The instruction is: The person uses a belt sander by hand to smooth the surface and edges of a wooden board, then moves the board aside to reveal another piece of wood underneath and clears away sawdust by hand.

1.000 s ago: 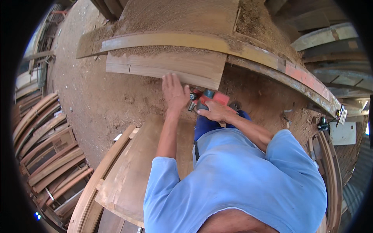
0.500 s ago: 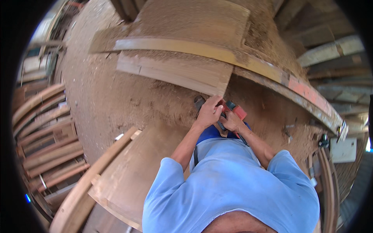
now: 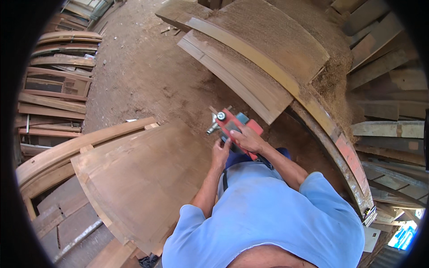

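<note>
Pointing its round knob (image 3: 220, 116) between ten and eleven o'clock, with twelve set straight away from the body, a red power tool (image 3: 231, 121) is held in front of the waist. It is clasped by the right hand (image 3: 250, 139), whose grip is closed over its body, so that most of the tool is placed toward ten o'clock from those knuckles. By the left hand (image 3: 219, 155) the tool's dark lower flank is met from seven o'clock; the fingertips are brought up against it, but whether that grip is closed around anything cannot be told.

One relation is to be singled out — the tool's long axis is laid roughly parallel to the near edge of the pale board (image 3: 237, 73), both being slanted from about ten-thirty to four-thirty. The board's nearest corner is found at about two o'clock from the right hand, which is clearly the nearer of the two. Between tool and board a narrow gap is seen, though any difference in height cannot be judged. Along its far side the board is bordered by a yellow-faced beam (image 3: 250, 50). Toward eight or nine o'clock from the left hand, a broad wooden panel (image 3: 147, 169) is set, well apart from the board.
</note>
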A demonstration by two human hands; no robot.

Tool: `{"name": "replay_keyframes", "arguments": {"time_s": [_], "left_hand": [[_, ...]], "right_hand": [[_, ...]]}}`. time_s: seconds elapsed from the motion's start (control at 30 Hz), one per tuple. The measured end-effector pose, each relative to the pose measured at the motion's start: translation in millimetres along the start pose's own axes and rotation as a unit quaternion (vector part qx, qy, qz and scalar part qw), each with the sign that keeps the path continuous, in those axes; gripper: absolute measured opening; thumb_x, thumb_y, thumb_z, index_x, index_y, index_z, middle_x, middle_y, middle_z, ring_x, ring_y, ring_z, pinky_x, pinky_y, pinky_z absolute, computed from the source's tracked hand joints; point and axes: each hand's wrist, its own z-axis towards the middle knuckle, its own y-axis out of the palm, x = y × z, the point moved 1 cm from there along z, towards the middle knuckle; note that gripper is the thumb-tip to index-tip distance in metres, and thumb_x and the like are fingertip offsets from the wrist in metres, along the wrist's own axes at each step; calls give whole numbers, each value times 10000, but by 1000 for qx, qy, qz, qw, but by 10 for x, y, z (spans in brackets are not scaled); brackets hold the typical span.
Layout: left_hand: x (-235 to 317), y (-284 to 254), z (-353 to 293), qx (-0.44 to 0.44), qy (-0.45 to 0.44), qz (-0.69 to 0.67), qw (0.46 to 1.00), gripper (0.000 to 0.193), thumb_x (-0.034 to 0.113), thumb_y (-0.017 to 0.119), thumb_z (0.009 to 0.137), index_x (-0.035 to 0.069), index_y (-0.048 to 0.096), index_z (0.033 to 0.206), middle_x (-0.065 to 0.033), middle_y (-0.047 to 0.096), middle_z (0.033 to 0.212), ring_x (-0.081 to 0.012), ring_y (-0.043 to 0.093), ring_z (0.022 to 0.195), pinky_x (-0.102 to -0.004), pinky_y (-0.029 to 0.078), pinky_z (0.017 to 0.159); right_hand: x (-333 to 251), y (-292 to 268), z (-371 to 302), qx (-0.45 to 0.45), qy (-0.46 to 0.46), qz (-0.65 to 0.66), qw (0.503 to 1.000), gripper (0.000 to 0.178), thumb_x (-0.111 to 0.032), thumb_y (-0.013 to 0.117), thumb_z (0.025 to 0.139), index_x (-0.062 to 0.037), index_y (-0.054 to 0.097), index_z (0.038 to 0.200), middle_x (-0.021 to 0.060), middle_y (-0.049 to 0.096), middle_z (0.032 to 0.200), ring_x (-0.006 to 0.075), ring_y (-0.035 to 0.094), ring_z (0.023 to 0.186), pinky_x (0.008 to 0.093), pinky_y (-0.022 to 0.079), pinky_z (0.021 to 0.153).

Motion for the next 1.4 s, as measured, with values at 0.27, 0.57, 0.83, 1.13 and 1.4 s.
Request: {"name": "replay_keyframes", "arguments": {"time_s": [0.27,0.57,0.83,1.13,1.4], "left_hand": [[283,821,-455,39,92,-97,990,341,203,708,972,-16,649,1226,-73,724,1065,-133,677,977,-289,538,857],[-38,1640,-600,51,113,20,992,282,229,727,940,-4,669,1086,-106,715,891,-189,670,755,-347,537,710],[9,1658,-434,64,110,-8,992,272,222,750,908,0,673,1047,-129,676,830,-213,665,751,-363,530,705],[165,1315,148,82,88,-64,991,299,227,759,908,-5,696,1086,-144,667,943,-211,671,819,-359,539,751],[567,1024,620,77,105,-84,988,315,222,757,912,-17,699,1108,-120,709,922,-165,678,807,-336,546,735]], "right_hand": [[-4,-558,-748,37,-59,8,998,548,-427,580,953,68,626,1183,242,699,1028,343,686,957,427,514,873],[390,-1124,-1284,60,-50,-42,996,557,-456,624,939,29,634,1212,236,698,1045,342,683,985,435,514,868],[593,-1179,-1053,70,-42,-77,994,637,-563,621,923,43,650,1118,254,685,947,392,684,905,449,521,808],[210,-1118,-438,68,-73,-90,991,650,-581,611,931,49,644,1088,258,677,944,405,675,921,466,510,801],[-171,-1061,128,85,-114,-74,987,592,-546,617,933,31,639,1064,115,625,702,220,657,670,383,508,608]]}}
